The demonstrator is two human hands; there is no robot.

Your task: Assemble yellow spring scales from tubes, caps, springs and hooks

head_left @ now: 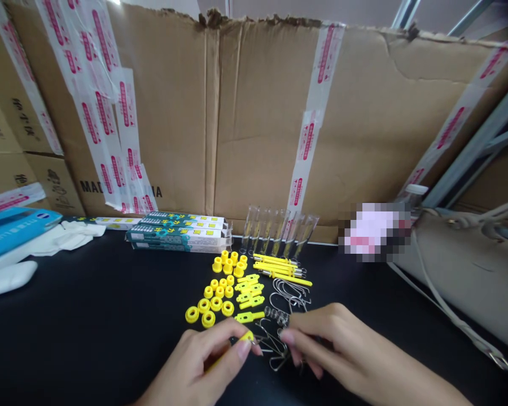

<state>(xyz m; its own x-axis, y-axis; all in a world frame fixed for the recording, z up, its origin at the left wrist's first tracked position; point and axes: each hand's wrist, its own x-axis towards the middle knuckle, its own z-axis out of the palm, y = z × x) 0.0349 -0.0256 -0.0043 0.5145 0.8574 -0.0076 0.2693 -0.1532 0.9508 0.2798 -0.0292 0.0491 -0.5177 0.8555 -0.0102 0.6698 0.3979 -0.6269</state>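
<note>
My left hand (211, 355) pinches a yellow plastic rod (248, 336) between thumb and forefinger; a small metal piece shows at the rod's tip. My right hand (322, 344) is closed at the fingertips over a cluster of bent wire hooks (277, 358), and what it pinches is hidden. Just beyond the fingers lie small clear rings (275, 316) and larger wire S-hooks (285, 290). Flat yellow pieces with slots (250, 317) are lined up past my left hand. Beside them stand several yellow collars and caps (215, 304).
Yellow rods with metal springs (279, 265) lie in front of upright clear tubes (275, 231). Green-and-white boxes (178, 231) are stacked at the back, against a tall cardboard box (254, 124). A white case (11, 278) and blue tissue pack (17, 231) are left; a beige bag (469, 282) is right.
</note>
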